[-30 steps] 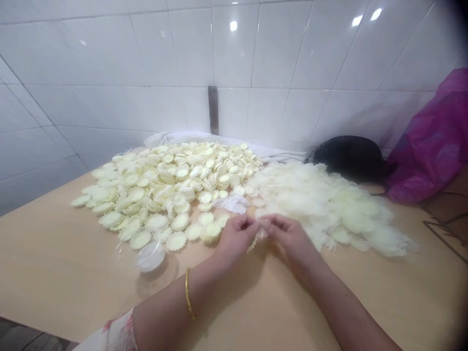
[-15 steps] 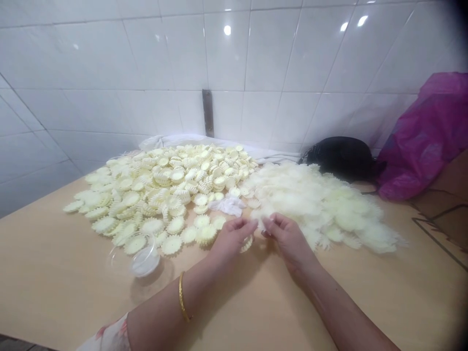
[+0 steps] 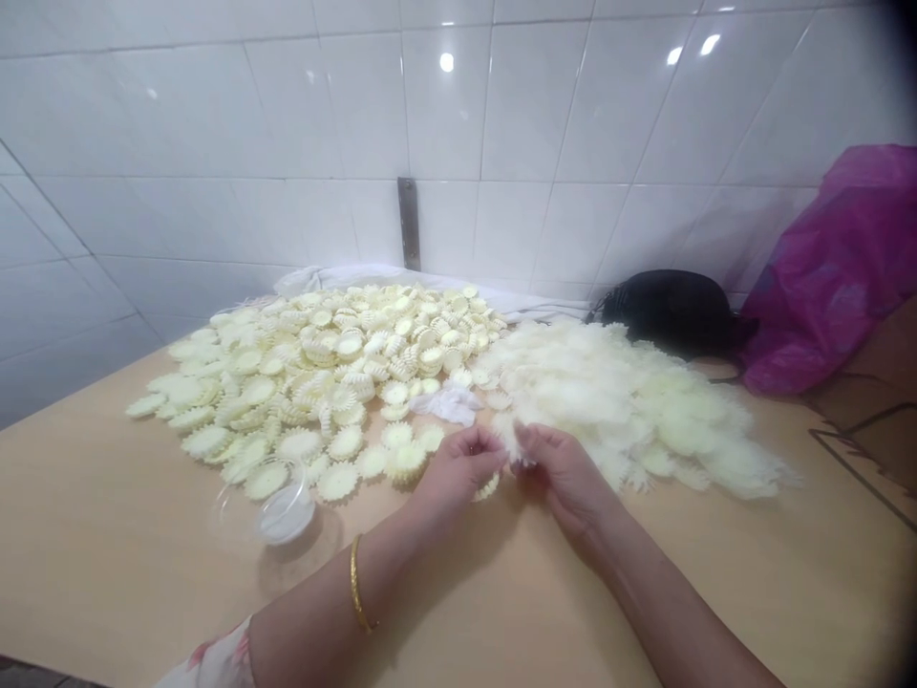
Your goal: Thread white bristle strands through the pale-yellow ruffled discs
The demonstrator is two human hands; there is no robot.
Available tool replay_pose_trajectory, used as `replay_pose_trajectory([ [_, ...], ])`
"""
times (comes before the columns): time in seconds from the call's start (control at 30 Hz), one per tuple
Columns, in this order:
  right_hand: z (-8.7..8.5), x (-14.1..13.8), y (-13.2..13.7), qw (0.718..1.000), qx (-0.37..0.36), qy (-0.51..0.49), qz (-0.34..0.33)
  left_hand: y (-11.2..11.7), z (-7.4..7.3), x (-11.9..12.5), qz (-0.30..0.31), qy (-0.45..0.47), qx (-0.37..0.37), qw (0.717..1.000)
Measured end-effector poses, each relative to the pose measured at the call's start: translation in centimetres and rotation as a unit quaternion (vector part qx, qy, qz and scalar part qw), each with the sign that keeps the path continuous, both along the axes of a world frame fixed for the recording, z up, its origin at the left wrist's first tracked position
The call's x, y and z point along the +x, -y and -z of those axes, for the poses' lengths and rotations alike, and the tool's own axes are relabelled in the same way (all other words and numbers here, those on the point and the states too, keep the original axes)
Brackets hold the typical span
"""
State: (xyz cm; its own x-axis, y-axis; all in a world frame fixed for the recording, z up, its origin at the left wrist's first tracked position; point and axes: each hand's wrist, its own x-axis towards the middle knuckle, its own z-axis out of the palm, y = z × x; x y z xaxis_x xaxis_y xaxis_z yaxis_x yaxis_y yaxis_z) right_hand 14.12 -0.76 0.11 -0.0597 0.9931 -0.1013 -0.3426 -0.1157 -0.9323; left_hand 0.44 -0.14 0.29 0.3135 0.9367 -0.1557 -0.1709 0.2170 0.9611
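Note:
My left hand and my right hand meet over the table, fingers pinched. Between their fingertips is a thin white piece with a toothed edge, like a petal disc; the fingers partly cover it. Left of the hands spreads a large heap of pale yellow scalloped discs, with several lying loose at its front. To the right lies a pile of thinner, translucent white toothed pieces. One disc shows just behind my left fingers. A crumpled white cloth or tissue sits between the two piles.
A small clear cup with white contents stands on the wooden table at left front. A black object and a pink plastic bag are at the back right. White cloth lies along the tiled wall.
My fingers have shifted slightly around the white piece, and its toothed edge now shows more by my right fingertips. The piles look the same.

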Motion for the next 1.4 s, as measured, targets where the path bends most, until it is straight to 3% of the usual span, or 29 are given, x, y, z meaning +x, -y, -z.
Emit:
replay_pose_trajectory([
  [0.17,0.0,0.6,-0.1,0.999,-0.014,-0.009,-0.036,-0.2,-0.1,-0.2,-0.030,-0.015,0.014,0.999],
  [0.3,0.4,0.8,-0.1,0.999,-0.002,0.019,-0.050,-0.1,-0.1,-0.3,-0.045,-0.011,-0.033,0.998],
  [0.57,0.0,0.6,0.1,0.998,-0.014,0.029,-0.052,-0.1,0.5,-0.2,0.003,-0.007,0.000,1.000],
  [0.77,-0.9,1.4,0.2,0.990,0.025,0.139,-0.026,-0.4,0.1,-0.3,-0.081,-0.032,-0.025,0.996],
  [0.87,-2.0,1.9,0.3,0.956,0.078,0.281,0.037,-0.4,-0.2,-0.5,-0.101,-0.051,-0.039,0.993],
  [0.97,-3.0,3.1,-0.3,0.894,0.130,0.413,0.111,-0.5,-0.1,-0.6,-0.091,-0.055,-0.023,0.994],
  [1.23,-3.6,8.7,-4.5,0.742,0.163,0.573,0.307,-0.4,0.5,-0.4,-0.075,-0.050,0.010,0.996],
  [1.33,-3.9,7.5,-3.4,0.725,0.214,0.567,0.326,-0.2,0.3,-0.3,-0.100,-0.062,0.022,0.993],
  [1.4,-4.0,5.4,-1.9,0.747,0.257,0.539,0.291,-0.1,0.2,-0.1,-0.107,-0.073,0.037,0.991],
])
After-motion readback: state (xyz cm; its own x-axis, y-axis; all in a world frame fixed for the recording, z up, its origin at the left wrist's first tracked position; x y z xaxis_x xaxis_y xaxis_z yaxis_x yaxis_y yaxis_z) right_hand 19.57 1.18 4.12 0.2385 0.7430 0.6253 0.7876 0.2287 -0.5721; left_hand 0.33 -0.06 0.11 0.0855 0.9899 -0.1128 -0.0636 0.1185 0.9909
